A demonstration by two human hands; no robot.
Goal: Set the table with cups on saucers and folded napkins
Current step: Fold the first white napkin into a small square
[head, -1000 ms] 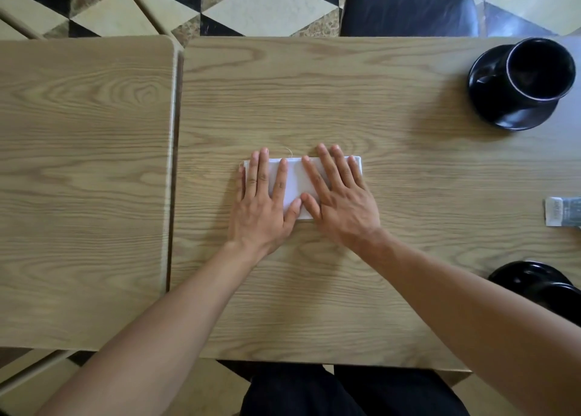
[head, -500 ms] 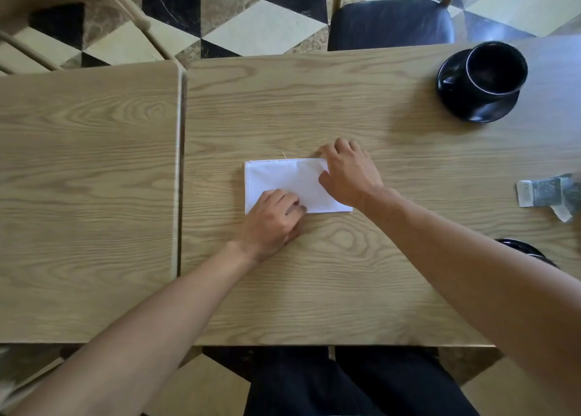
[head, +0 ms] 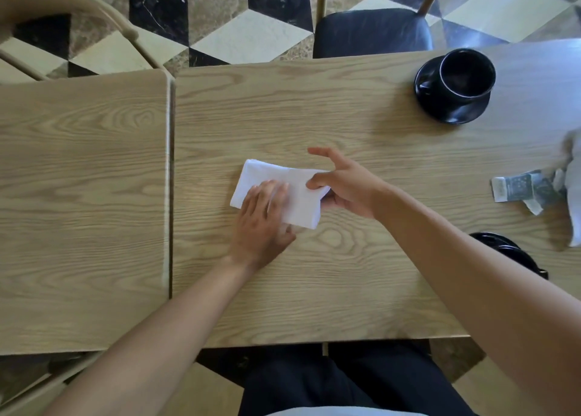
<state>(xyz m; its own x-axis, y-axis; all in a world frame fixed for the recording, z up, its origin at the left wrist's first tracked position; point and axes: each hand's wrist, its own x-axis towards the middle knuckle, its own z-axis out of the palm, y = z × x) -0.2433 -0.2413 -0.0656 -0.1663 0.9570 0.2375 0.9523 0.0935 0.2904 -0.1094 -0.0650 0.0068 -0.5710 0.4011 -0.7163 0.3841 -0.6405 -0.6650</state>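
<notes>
A white folded napkin (head: 276,180) lies tilted on the wooden table (head: 314,117). My left hand (head: 262,224) rests flat on the napkin's near left part. My right hand (head: 345,186) pinches the napkin's right end between thumb and fingers and lifts it a little off the table. A black cup (head: 465,76) stands on a black saucer (head: 437,107) at the far right. A second black saucer (head: 506,252) shows at the near right, partly hidden behind my right forearm.
A second wooden table (head: 81,195) butts against the left side. A crumpled wrapper (head: 518,189) and a blurred pale cloth (head: 573,195) lie at the right edge. A dark chair seat (head: 371,32) stands beyond the far edge, a curved wooden chair back (head: 78,7) at the far left.
My right hand went from pressing flat to pinching and lifting the napkin's right end; the napkin has turned askew. My left hand stayed on its near left part. The view shifted.
</notes>
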